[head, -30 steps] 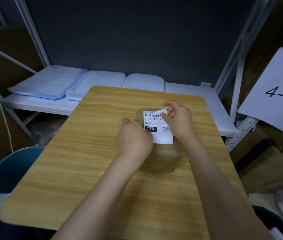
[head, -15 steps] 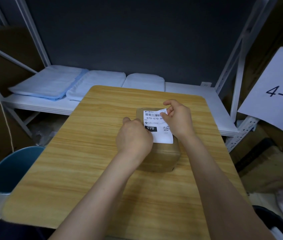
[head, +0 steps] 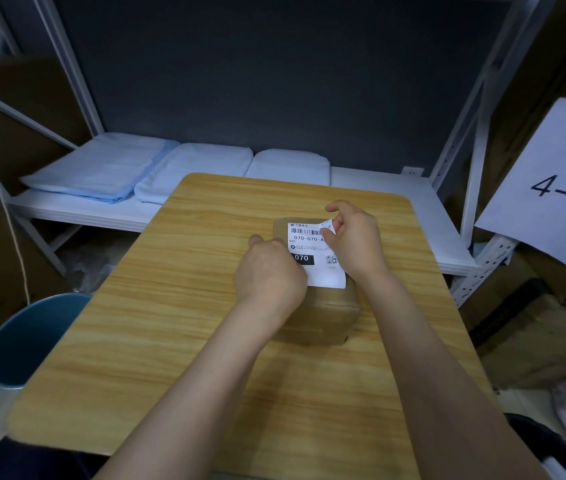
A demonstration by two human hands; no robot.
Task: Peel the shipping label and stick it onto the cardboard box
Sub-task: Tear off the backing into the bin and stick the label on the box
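Note:
A small brown cardboard box (head: 323, 313) sits on the wooden table (head: 177, 306). A white shipping label (head: 312, 249) with a barcode and "070" lies on the box's top. My right hand (head: 352, 237) pinches the label's far right corner, which is curled up off the box. My left hand (head: 267, 275) rests fisted on the label's left edge and the box, covering that side.
A white shelf (head: 396, 202) behind the table holds folded blue and white cloths (head: 108, 168). A blue bin (head: 28, 337) stands on the floor at left. A paper sign "4-4" (head: 558, 188) hangs at right, with cardboard boxes below it.
Almost nothing has moved. My right hand still grips the label's raised corner, and my left hand stays on the label's left side.

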